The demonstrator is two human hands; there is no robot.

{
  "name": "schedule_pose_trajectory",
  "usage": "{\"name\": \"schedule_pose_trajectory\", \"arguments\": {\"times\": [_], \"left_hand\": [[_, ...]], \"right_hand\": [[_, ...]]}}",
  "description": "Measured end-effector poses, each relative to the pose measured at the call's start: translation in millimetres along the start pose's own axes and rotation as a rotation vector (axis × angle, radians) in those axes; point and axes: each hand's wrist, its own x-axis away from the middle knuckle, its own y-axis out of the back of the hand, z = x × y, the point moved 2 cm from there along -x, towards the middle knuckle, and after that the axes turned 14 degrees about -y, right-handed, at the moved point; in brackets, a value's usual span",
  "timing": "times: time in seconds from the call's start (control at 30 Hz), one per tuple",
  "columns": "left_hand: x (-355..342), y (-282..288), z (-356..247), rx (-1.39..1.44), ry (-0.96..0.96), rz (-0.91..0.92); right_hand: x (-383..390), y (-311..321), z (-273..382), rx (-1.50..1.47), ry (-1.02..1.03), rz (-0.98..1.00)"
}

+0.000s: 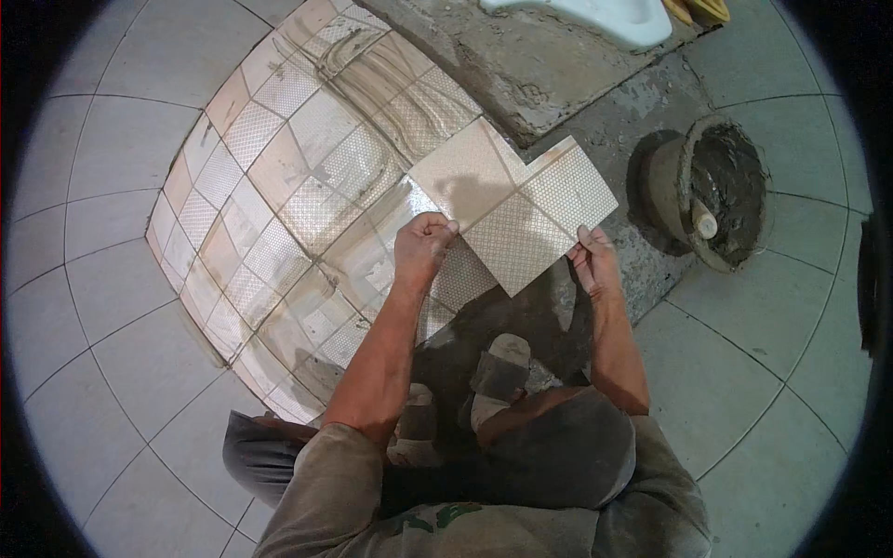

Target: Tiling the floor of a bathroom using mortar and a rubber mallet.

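Beige patterned tile [518, 244] lies between both hands, over the edge of the tiled patch [321, 126] that faces the mortar bucket [668, 191]. The left hand [423, 249] pinches its left corner, fingers closed on thumb; the right hand [596, 265] grips its edge opposite, so neither is nearer. Its long axis seems to slant away and rightward, the far end pointing toward bare concrete [646, 102]
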Motion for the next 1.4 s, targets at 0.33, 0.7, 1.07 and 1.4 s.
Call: {"name": "schedule_pose_trajectory", "arguments": {"times": [0.33,0.7,1.07,1.4], "left_hand": [[-23,-11,20,-0.228,-0.032,-0.084],[-24,-14,27,-0.182,-0.014,-0.067],[-29,-16,26,-0.370,-0.063,-0.086],[-25,-6,11,-0.573,-0.058,-0.086]], "right_hand": [[-18,1,15,0.108,-0.003,-0.036],[-26,11,16,0.130,-0.013,-0.030],[-26,15,19,0.310,-0.095,-0.183],[-23,-7,27,0.654,-0.199,-0.466]]}}
